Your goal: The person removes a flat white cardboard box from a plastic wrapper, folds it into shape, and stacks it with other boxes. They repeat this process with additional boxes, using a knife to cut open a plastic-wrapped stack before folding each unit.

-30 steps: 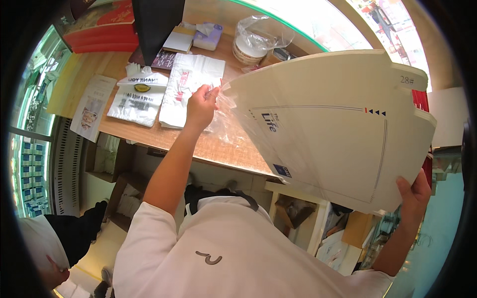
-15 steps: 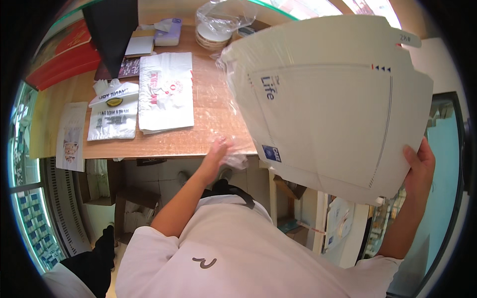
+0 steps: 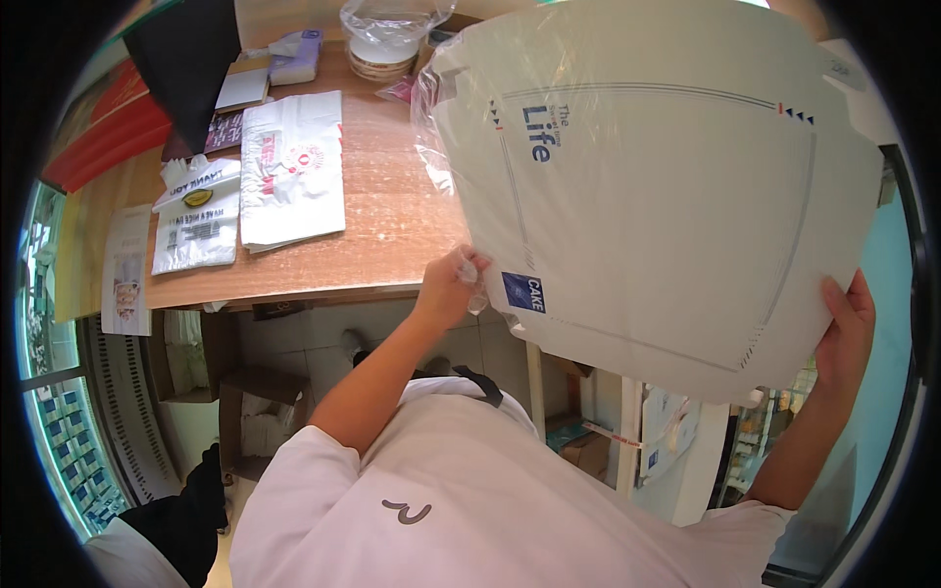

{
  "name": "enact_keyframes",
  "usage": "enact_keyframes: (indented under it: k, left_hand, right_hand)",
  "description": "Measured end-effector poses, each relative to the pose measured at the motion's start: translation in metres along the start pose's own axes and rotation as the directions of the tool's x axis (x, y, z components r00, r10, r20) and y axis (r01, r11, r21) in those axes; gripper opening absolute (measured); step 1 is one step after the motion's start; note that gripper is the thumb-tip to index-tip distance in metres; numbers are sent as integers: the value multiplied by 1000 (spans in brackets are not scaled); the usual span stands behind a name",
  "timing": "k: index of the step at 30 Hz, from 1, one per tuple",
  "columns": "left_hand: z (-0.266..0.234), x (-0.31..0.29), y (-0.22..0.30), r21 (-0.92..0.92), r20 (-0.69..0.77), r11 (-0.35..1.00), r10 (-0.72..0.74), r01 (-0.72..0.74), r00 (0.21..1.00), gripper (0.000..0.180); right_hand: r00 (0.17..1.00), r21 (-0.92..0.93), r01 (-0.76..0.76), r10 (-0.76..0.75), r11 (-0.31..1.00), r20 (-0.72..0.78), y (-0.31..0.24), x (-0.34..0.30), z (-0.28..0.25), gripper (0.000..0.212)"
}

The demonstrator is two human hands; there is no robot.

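Note:
A large flat sheet of pale printed cake-box cardboard (image 3: 647, 225) fills the right side, held up and tilted above the counter's edge. Clear plastic wrap (image 3: 431, 137) hangs over its left part and bunches along that edge. My left hand (image 3: 454, 284) is closed on the loose plastic wrap beside the sheet's lower left corner. My right hand (image 3: 847, 323) grips the sheet at its lower right edge, thumb on the near face and the fingers mostly hidden behind.
On the wooden counter (image 3: 387, 196) lie white plastic bags (image 3: 294, 171), a leaflet (image 3: 125, 269), a tissue pack (image 3: 296, 57) and plastic-covered round containers (image 3: 382, 57). A dark panel (image 3: 186, 73) stands behind. Open cartons (image 3: 257, 426) sit below; another person's dark-trousered leg (image 3: 181, 514) is at lower left.
My left hand has moved right and up to the sheet's edge, drawing the plastic with it. The cardboard has swung to face me more squarely, and my right hand has shifted slightly right.

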State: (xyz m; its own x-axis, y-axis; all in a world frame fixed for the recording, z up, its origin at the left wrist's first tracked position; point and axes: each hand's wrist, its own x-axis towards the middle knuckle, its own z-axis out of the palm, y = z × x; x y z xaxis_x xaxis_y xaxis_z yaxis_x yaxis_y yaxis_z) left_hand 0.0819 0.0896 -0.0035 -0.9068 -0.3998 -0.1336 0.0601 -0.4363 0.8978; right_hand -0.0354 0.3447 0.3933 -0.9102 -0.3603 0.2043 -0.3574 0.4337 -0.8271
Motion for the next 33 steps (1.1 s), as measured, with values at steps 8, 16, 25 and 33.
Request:
enact_keyframes:
  k: [8,16,25,33]
  left_hand:
    - [-41,32,-22,435,-324,897,238,-79,916,30]
    - [40,9,5,202,-36,972,130,-120,991,23]
    - [142,-22,38,-18,250,1000,2,3,968,57]
    - [187,-22,57,89,97,996,2,-11,995,36]
  right_hand:
    - [987,-137,64,-83,989,-137,12,-15,-102,41]
    - [986,-106,12,-30,994,-166,17,-27,-118,40]
    - [978,-33,16,-22,999,-208,22,-34,-65,39]
    - [977,50,25,-14,998,-212,28,-57,-43,35]
